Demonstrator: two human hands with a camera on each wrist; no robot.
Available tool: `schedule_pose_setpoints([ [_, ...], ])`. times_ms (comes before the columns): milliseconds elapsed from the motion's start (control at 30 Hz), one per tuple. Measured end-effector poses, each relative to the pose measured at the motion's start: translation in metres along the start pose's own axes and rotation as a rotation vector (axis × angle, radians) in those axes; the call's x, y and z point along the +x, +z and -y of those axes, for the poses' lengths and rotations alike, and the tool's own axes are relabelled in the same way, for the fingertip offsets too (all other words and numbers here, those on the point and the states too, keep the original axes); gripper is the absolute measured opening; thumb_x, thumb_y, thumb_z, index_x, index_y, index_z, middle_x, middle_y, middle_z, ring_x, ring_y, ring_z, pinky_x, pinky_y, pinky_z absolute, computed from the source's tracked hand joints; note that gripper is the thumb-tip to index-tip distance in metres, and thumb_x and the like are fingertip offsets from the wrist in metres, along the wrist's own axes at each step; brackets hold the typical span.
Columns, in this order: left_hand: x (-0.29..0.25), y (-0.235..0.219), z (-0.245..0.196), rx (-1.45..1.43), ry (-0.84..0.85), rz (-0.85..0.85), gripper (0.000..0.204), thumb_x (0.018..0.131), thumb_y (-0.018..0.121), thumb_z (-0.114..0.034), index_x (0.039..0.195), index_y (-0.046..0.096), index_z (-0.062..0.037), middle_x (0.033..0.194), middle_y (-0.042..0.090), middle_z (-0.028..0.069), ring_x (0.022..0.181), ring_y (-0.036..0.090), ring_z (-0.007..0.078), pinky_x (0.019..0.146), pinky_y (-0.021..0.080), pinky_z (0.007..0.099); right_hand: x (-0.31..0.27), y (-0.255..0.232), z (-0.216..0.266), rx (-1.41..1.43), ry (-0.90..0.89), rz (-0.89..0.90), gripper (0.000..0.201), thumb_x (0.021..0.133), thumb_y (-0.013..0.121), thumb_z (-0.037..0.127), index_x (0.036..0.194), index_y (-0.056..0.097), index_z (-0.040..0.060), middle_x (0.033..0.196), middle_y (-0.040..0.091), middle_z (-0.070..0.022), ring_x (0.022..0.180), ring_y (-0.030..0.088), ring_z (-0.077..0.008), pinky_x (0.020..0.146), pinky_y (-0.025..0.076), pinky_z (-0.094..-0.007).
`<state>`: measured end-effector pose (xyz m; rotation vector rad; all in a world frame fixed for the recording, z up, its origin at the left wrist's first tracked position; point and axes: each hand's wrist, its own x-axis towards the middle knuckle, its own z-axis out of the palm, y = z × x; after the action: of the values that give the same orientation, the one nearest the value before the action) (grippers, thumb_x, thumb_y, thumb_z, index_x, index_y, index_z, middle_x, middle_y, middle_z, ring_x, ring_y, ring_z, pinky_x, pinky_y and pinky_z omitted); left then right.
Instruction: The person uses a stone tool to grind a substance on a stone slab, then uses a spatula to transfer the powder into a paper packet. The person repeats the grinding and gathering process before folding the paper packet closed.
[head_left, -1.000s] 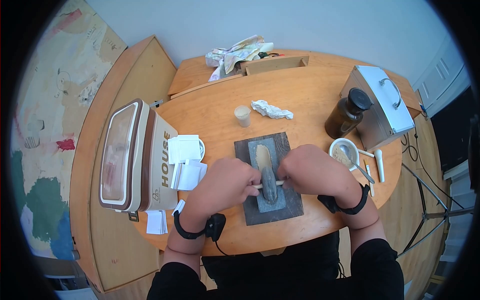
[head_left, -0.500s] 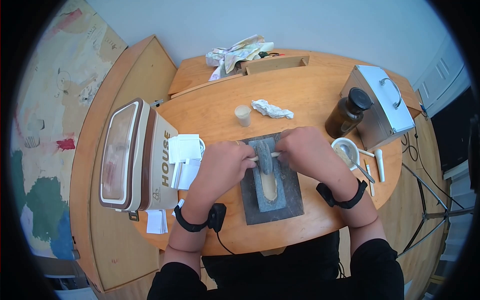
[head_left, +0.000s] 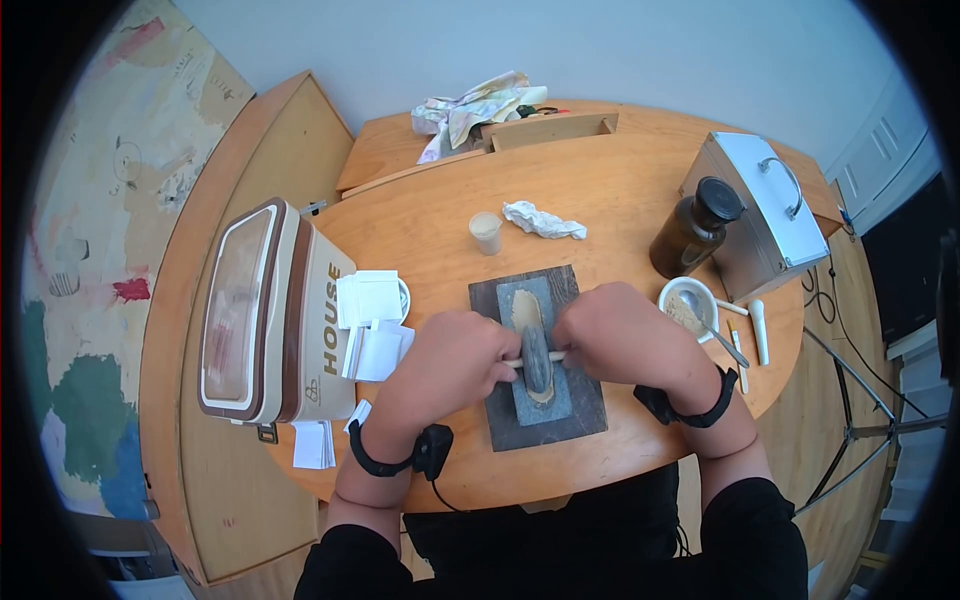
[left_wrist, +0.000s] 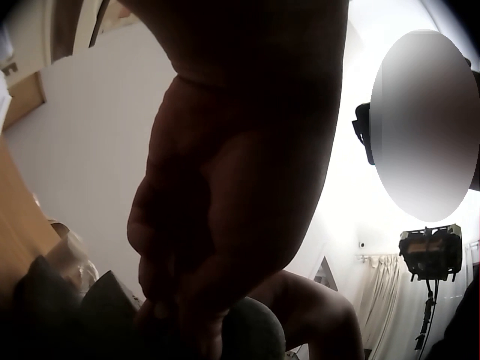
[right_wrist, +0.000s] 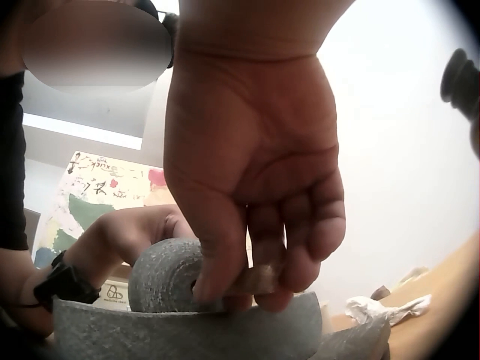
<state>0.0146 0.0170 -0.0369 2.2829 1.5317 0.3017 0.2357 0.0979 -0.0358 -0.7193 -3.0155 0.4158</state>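
Note:
A grey stone grinding wheel (head_left: 537, 360) stands on edge in the groove of a stone trough (head_left: 560, 395), towards the near end. Pale powder (head_left: 524, 310) lines the groove beyond it. My left hand (head_left: 455, 362) grips the left end of the wheel's wooden axle (head_left: 512, 363), and my right hand (head_left: 612, 335) grips the right end. In the right wrist view, thumb and fingers curl round the axle (right_wrist: 259, 280) just above the trough wall (right_wrist: 187, 337). The left wrist view is dark; the left fingers hang beside the wheel (left_wrist: 255, 331).
Under the trough lies a dark board (head_left: 590, 425). To the right are a white bowl (head_left: 668, 290) with powder and a spoon, a pestle (head_left: 759, 332), a brown jar (head_left: 688, 235) and a metal case (head_left: 760, 215). A cup (head_left: 485, 233) and crumpled tissue (head_left: 543, 220) lie beyond; a carrier box (head_left: 310, 320) stands left.
The wheel was near the trough's close end, rolled to the far end half a second ago, and is now back towards me. Both hands moved with it, keeping hold of the axle.

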Motion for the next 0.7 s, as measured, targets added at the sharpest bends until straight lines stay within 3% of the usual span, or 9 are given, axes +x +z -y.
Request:
schedule_pose_setpoints([
  [167,-0.002,-0.002,-0.003,0.014,0.036,0.058,0.012,0.077,0.081,-0.015,0.082,0.074,-0.0063,0.076,0.070,0.0128,0.074,0.068,0.0339,0.066,0.052,0.0428,-0.002,0.000,0.003,-0.009,-0.008,0.017,0.010,0.073,0.078,0.014,0.081,0.075,0.0077,0.075,0.068,-0.0141,0.078,0.069,-0.0356,0.070,0.056,-0.0449],
  [367,0.007,0.004,0.006,0.038,-0.018,-0.090,0.012,0.079,0.080,-0.016,0.083,0.074,-0.0060,0.077,0.070,0.0127,0.075,0.068,0.0334,0.068,0.052,0.0433,0.007,0.005,-0.002,-0.069,0.073,-0.084,0.011,0.073,0.078,0.014,0.082,0.076,0.0076,0.079,0.070,-0.0139,0.080,0.069,-0.0346,0.071,0.056,-0.0451],
  [433,0.010,0.005,0.008,0.096,-0.041,-0.209,0.012,0.080,0.079,-0.017,0.085,0.075,-0.0061,0.078,0.071,0.0118,0.076,0.069,0.0328,0.069,0.053,0.0434,0.010,0.006,-0.006,-0.082,0.089,-0.128,0.010,0.074,0.078,0.013,0.082,0.076,0.0075,0.081,0.070,-0.0135,0.081,0.070,-0.0341,0.072,0.055,-0.0448],
  [700,0.010,0.006,0.009,0.086,-0.039,-0.206,0.013,0.080,0.079,-0.017,0.085,0.075,-0.0065,0.078,0.071,0.0115,0.076,0.068,0.0330,0.069,0.053,0.0433,0.011,0.005,-0.012,0.000,0.102,-0.167,0.009,0.075,0.079,0.013,0.082,0.075,0.0075,0.083,0.071,-0.0117,0.084,0.070,-0.0334,0.073,0.055,-0.0440],
])
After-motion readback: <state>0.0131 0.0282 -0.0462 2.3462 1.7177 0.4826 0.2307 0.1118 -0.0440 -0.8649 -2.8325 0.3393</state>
